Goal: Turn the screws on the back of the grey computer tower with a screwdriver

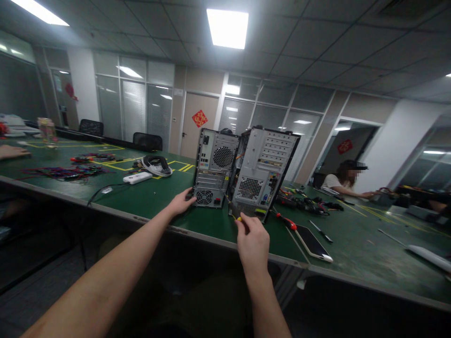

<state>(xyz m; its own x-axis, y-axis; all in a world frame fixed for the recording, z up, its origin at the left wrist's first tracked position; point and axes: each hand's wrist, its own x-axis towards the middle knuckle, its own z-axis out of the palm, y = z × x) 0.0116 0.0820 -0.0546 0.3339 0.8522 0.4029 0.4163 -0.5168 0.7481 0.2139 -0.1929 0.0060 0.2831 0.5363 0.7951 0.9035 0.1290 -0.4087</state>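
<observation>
Two computer towers stand upright side by side on the green table, rear panels facing me. My left hand (182, 202) is against the lower left edge of the smaller left tower (211, 183), thumb at the rear panel and fingers along the side, partly hidden. The right tower (252, 171) is larger, its back showing slots, ports and a vent grille. In front of its lower left corner, my right hand (252, 237) is closed in a pinch. A small yellow-ended thing (239, 218) shows at its fingertips; its kind is unclear.
Right of the towers lie a red-handled screwdriver (287, 221), a phone (313, 243), a pen (320, 231) and tangled cables (306, 203). Leftward are a white power strip (137, 178), a coiled cable (157, 165) and thin wires (66, 172). A person (347, 180) sits at far right.
</observation>
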